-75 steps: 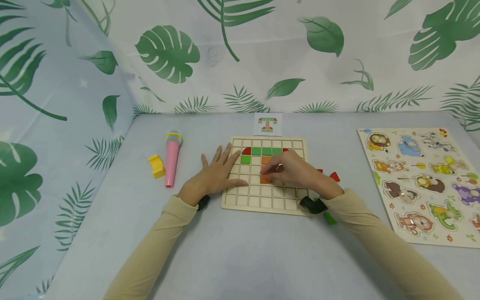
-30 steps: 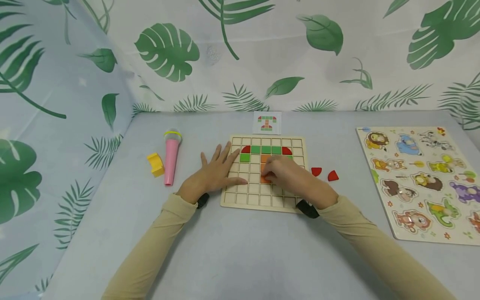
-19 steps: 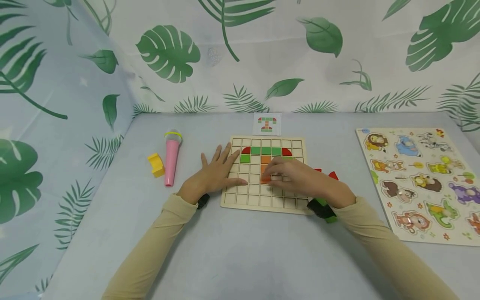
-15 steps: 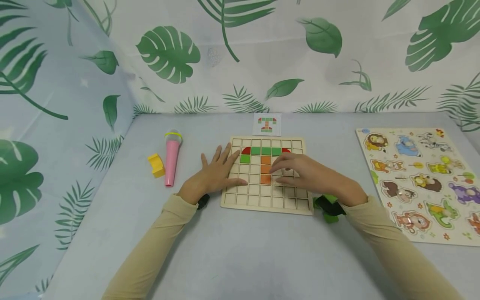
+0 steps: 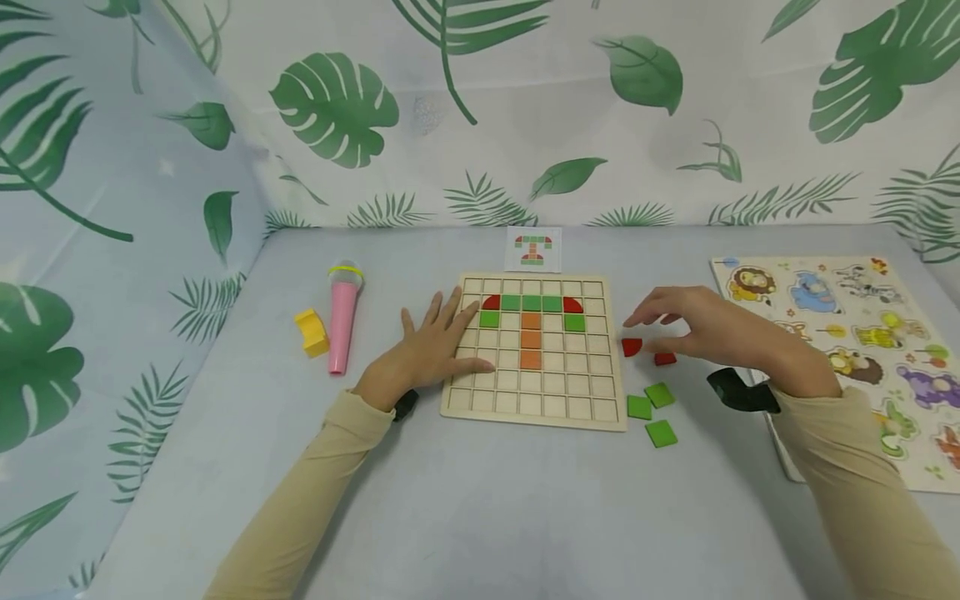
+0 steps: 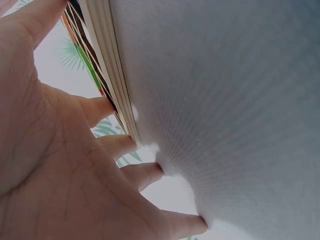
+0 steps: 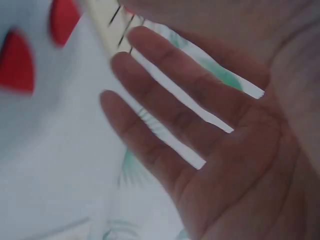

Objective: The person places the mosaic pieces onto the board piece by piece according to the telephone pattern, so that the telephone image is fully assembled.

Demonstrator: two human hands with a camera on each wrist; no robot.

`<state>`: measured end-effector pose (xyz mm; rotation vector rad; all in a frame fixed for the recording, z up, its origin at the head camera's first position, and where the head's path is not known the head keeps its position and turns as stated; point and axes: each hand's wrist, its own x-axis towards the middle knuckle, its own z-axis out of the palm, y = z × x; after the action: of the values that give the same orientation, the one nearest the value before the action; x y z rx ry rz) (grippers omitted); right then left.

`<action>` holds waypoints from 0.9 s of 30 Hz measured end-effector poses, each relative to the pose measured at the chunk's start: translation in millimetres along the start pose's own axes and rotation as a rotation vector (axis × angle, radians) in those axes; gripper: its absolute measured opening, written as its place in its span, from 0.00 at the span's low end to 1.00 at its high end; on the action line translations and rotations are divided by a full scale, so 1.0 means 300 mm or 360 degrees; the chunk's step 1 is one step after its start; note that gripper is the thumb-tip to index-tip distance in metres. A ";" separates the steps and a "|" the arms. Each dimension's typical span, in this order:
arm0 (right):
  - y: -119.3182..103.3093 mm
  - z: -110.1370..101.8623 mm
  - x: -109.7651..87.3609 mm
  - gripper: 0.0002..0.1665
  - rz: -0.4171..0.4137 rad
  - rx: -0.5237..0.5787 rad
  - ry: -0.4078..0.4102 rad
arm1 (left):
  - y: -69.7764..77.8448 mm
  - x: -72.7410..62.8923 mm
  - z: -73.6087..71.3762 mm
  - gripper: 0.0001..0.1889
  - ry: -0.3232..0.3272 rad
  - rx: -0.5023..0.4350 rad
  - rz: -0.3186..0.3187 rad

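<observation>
A wooden grid board (image 5: 507, 403) lies mid-table, with red, green and orange tiles forming a T shape in its cells. My left hand (image 5: 416, 354) rests spread on the board's left edge; its fingertips meet the table and board rim in the left wrist view. Over the table right of the board, my right hand (image 5: 708, 329) hovers with parted fingers and nothing between them. Below its fingertips lies a red quarter-round tile (image 5: 632, 347), with a second red tile (image 5: 665, 359) partly hidden under the hand. Both red pieces also show in the right wrist view.
Three green square tiles (image 5: 662, 433) lie beside the board's lower right corner. Behind the board is a pattern card (image 5: 533, 249). A pink toy microphone (image 5: 343, 325) and a yellow block (image 5: 312, 333) sit at left. An animal puzzle board (image 5: 795, 275) lies at right, partly under the right forearm.
My right hand has let go of the lowest orange tile, left in the column, and has moved right to the red tiles. The green tiles are uncovered. My left hand has stayed still.
</observation>
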<state>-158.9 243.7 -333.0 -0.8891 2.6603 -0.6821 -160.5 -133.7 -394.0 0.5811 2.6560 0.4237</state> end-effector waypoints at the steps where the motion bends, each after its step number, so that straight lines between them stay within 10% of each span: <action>1: 0.013 0.001 -0.005 0.17 0.0020 -0.0013 -0.0021 | -0.001 -0.001 0.001 0.53 0.0003 0.0000 0.0000; 27: 0.131 0.046 -0.051 0.14 0.0171 -0.0002 -0.0075 | 0.002 -0.005 -0.002 0.53 0.0012 -0.0007 -0.0003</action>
<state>-161.3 275.9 -363.3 -0.7467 2.6447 -0.6264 -159.3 -133.8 -392.8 0.5767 2.6618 0.4319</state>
